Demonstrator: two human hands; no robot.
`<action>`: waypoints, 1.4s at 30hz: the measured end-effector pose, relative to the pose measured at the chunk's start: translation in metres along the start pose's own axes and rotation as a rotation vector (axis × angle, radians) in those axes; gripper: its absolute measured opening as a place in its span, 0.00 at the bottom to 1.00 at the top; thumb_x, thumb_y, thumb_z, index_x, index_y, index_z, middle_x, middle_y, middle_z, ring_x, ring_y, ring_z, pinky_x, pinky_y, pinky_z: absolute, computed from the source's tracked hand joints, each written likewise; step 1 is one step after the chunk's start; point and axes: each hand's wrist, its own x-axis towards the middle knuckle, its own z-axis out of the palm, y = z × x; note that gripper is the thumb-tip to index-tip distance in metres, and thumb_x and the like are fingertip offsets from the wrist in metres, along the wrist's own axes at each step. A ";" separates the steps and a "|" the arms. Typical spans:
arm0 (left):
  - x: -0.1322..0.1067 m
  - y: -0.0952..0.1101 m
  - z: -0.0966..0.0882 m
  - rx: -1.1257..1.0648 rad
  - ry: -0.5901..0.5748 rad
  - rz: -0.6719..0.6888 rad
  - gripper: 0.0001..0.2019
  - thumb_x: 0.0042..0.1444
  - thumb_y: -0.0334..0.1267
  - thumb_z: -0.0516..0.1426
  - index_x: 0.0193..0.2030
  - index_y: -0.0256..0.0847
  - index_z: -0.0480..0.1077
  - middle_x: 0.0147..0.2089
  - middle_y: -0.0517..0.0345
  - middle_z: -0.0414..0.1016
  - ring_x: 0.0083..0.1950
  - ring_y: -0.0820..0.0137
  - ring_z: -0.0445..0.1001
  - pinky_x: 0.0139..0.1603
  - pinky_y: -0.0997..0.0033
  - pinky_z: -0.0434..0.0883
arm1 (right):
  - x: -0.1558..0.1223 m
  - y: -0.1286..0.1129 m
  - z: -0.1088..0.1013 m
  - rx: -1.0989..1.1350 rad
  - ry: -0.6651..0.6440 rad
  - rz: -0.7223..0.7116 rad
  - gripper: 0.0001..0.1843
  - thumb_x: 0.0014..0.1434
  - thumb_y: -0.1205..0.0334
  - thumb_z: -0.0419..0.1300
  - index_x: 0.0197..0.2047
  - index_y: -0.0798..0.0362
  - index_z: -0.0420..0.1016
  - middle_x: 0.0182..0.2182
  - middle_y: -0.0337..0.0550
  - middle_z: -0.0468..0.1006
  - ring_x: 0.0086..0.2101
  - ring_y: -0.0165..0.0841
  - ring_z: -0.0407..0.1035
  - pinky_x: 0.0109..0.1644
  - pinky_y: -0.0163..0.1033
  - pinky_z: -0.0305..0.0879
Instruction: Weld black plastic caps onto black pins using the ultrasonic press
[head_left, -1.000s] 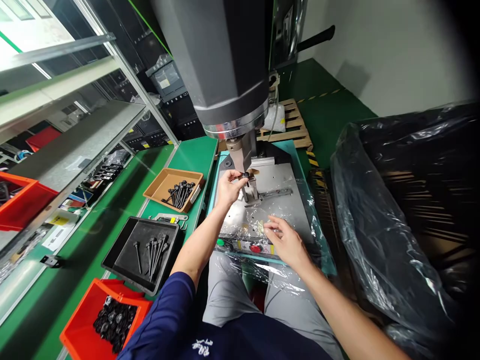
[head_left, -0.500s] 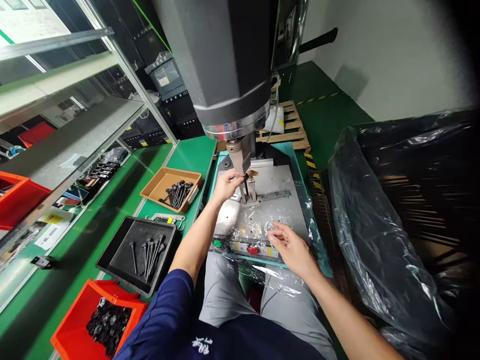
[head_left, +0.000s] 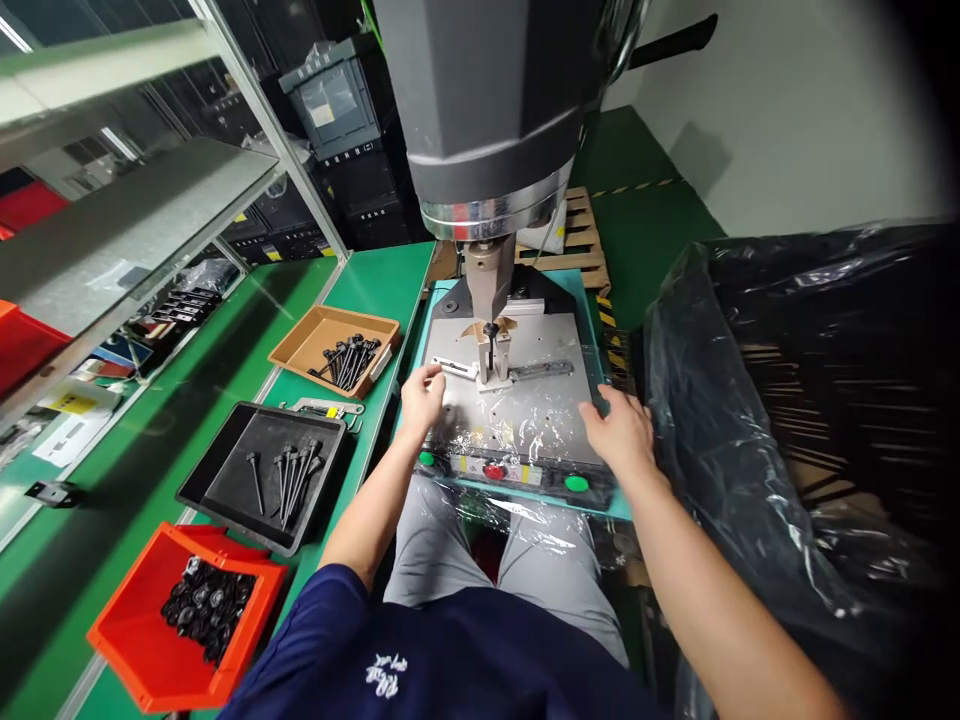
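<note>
A black stemmed part with a round head (head_left: 491, 332) stands upright in the metal fixture (head_left: 495, 378), right under the press head (head_left: 489, 280). My left hand (head_left: 423, 402) is at the left edge of the machine's plate, fingers curled loosely with nothing visible in them. At the plate's right edge is my right hand (head_left: 619, 428), empty, thumb and fingers apart. Below it a green button (head_left: 577, 484) sits on the front panel; a red button (head_left: 493, 471) is at the panel's middle. Clear plastic film covers the front of the plate (head_left: 465, 420).
On the green bench at left are a tan tray (head_left: 300, 340) and a black tray (head_left: 217, 470) with black stemmed parts. An orange bin (head_left: 135, 640) holds small black pieces. A large bin lined with black plastic (head_left: 697, 370) stands close on the right.
My left hand has let go of the black stemmed part at the fixture and drawn back left. My right hand has moved right and up to the plate's right edge. The view has shifted.
</note>
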 end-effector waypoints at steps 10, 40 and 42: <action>-0.035 -0.014 0.013 0.572 -0.412 -0.012 0.06 0.54 0.39 0.63 0.35 0.39 0.76 0.49 0.47 0.73 0.53 0.56 0.70 0.53 0.60 0.67 | 0.051 -0.020 0.012 0.012 -0.147 0.307 0.18 0.49 0.59 0.68 0.43 0.58 0.77 0.47 0.64 0.77 0.52 0.58 0.68 0.55 0.59 0.63; 0.109 0.042 -0.061 -0.173 -0.397 -0.135 0.12 0.52 0.43 0.63 0.33 0.35 0.72 0.28 0.55 0.79 0.18 0.80 0.56 0.21 0.77 0.55 | 0.157 -0.136 -0.034 0.917 -0.320 0.469 0.12 0.56 0.76 0.63 0.32 0.53 0.64 0.25 0.39 0.75 0.18 0.25 0.65 0.13 0.25 0.41; 0.118 0.039 -0.057 -0.145 -0.389 -0.123 0.11 0.52 0.42 0.63 0.33 0.35 0.72 0.28 0.55 0.79 0.19 0.80 0.57 0.21 0.77 0.56 | 0.172 -0.139 -0.027 0.888 -0.288 0.445 0.13 0.56 0.75 0.65 0.34 0.52 0.65 0.24 0.39 0.75 0.18 0.25 0.65 0.13 0.26 0.40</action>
